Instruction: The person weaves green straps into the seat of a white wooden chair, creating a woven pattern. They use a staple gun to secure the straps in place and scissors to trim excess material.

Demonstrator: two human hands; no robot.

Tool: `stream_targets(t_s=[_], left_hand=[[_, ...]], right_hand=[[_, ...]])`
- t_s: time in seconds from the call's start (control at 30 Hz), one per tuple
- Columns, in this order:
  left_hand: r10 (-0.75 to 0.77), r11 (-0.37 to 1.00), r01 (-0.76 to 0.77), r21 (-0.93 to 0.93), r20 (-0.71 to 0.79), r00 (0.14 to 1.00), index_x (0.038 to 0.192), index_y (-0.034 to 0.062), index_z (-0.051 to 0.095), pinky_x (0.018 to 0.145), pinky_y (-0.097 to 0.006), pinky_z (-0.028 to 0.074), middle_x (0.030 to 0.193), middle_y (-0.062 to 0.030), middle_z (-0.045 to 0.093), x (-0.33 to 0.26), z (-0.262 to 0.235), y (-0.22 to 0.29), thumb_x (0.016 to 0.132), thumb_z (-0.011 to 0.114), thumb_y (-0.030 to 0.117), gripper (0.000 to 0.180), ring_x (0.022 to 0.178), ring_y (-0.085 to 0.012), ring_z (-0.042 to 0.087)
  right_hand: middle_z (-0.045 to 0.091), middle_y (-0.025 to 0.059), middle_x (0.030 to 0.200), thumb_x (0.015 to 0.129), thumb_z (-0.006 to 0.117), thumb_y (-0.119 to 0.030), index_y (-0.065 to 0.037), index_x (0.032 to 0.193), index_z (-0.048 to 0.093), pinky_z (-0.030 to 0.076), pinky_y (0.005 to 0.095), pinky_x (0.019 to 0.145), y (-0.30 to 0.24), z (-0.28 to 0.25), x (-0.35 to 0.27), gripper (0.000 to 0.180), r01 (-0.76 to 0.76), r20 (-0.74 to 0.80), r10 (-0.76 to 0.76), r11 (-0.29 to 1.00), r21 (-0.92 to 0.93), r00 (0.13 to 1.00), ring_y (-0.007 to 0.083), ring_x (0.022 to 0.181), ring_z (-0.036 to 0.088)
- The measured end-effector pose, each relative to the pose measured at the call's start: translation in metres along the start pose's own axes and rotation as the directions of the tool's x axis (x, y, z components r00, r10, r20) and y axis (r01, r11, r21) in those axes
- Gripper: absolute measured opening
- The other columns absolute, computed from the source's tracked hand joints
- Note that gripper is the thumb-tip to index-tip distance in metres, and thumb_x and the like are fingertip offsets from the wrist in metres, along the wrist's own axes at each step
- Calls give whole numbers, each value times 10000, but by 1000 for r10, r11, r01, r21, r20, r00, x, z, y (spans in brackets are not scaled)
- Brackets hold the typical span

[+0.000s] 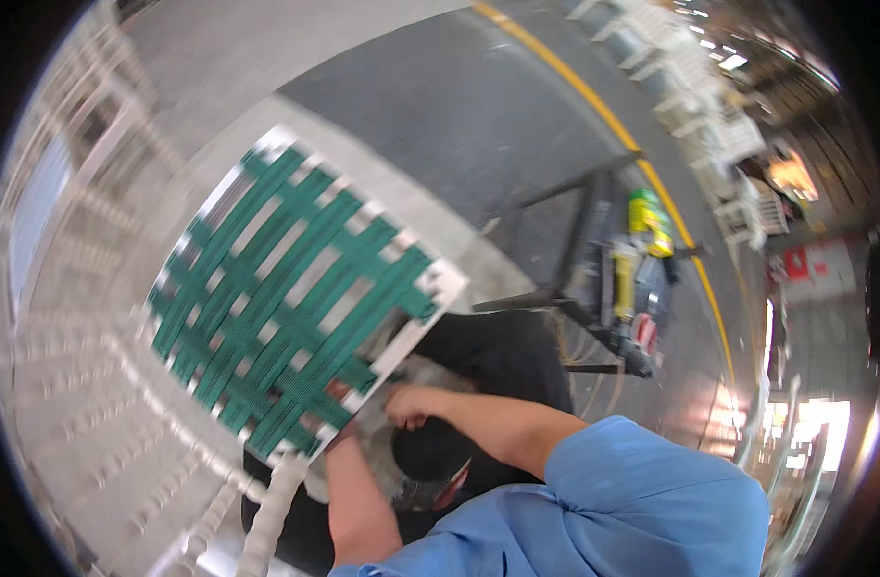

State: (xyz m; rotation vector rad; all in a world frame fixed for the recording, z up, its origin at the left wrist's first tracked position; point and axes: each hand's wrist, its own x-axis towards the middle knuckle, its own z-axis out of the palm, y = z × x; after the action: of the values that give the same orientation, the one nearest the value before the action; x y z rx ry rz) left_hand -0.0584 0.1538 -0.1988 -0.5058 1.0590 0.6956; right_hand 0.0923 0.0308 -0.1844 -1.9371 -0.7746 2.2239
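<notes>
Along the lower right edge of a white seat frame [445, 281], both of the person's hands were at work near a web of green straps [371, 242]. The straps crossed over and under one another across most of the frame, with open gaps between them; toward the right corner the weave left a wider opening.

The left hand [338, 388] reached beneath that lower right edge, near the bottom corner, and only a little of it showed through a gap among the straps, so whether its fingers were open or gripping anything could not be told. The right hand [411, 406] was just outside the same edge, its fingers curled inward; blur hid whether they held anything.

At the bottom corner of the frame a white turned post [269, 514] ran down toward the lower edge of the view. Dark trousers [502, 351] showed beside the right corner. Farther right, on the grey floor [411, 82], was a black metal stand [577, 240], with a yellow-green item [650, 221] near its far side. Beyond a yellow line [594, 94] white chairs [671, 58] were lined up.
</notes>
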Motion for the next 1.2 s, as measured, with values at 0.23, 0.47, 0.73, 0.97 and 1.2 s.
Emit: stream_targets(t_s=[0.23, 0.47, 0.73, 0.97, 1.2], left_hand=[[19, 997, -16, 72, -37, 999, 1249, 51, 679, 781, -428, 639, 1117, -115, 715, -11, 18, -22, 1018, 617, 456, 470, 892, -277, 705], [55, 996, -52, 71, -35, 998, 1246, 53, 675, 787, -437, 639, 1120, -118, 714, -9, 23, -22, 1019, 612, 464, 474, 905, -284, 708], [47, 998, -46, -50, 17, 999, 1242, 56, 670, 794, -448, 638, 1123, -121, 713, 1, 21, -18, 1020, 606, 474, 478, 921, -291, 711], [67, 963, -62, -261, 8, 998, 1238, 58, 666, 800, -457, 638, 1126, -124, 712, -3, 28, -10, 1021, 601, 482, 481, 935, -298, 714], [54, 937, -50, -345, 4, 999, 1235, 61, 662, 806, -467, 637, 1129, -126, 711, -16, 22, -7, 1021, 596, 491, 485, 949, -304, 716]], right_hand=[[759, 80, 996, 1033, 666, -87, -15, 1118, 724, 620, 333, 829, 22, -57, -244, 125, 672, -449, -529, 693, 262, 720, 172, 887, 739], [761, 124, 922, 886, 826, -350, -10, 1107, 775, 589, 402, 761, 178, -226, -375, 409, -314, -958, 255, 906, 284, -131, 228, 855, 725], [735, 114, 1010, 800, 870, -172, -1, 1168, 740, 561, 427, 740, 224, -268, -358, 427, 59, -833, 533, 836, 546, 149, 252, 855, 695], [694, 69, 1121, 841, 717, -7, -57, 1331, 618, 551, 378, 751, 118, -220, -391, 503, 438, -975, 53, 887, 146, 218, 217, 857, 660], [572, -13, 735, 1009, 753, -372, -109, 1040, 615, 483, 303, 530, -36, -91, -372, 299, 443, -830, -103, 878, 183, 548, 118, 589, 557]])
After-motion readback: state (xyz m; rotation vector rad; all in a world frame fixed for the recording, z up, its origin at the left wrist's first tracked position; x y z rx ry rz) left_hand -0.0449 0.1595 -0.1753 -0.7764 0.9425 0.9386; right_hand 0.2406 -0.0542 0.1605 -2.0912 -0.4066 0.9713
